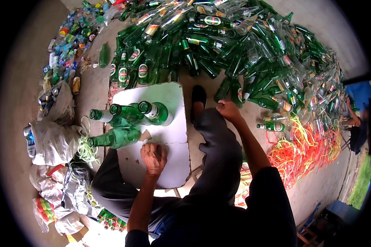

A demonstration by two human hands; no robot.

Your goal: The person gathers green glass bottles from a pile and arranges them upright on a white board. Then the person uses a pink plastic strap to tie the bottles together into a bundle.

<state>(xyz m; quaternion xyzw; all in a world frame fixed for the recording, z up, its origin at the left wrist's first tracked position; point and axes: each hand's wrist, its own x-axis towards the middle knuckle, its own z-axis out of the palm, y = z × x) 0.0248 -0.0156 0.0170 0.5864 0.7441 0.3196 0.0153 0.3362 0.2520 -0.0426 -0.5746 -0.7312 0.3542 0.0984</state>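
Observation:
My left hand rests on a white board with loosely bent fingers, the thumb apart from them and nothing visibly held. Just beyond it, several green glass bottles are on the board; one green bottle points its neck left, close to my fingers. My right hand reaches forward past my right knee, its fingers closed. It is right beside two green bottles at the near edge of a large heap. Whether it grips one of their ends is hidden.
A heap of green and clear glass bottles spreads ahead and right. Red and yellow plastic strapping lies tangled at right. Plastic bottles and cans line the far left wall, with white sacks nearer. Another person is at the right edge.

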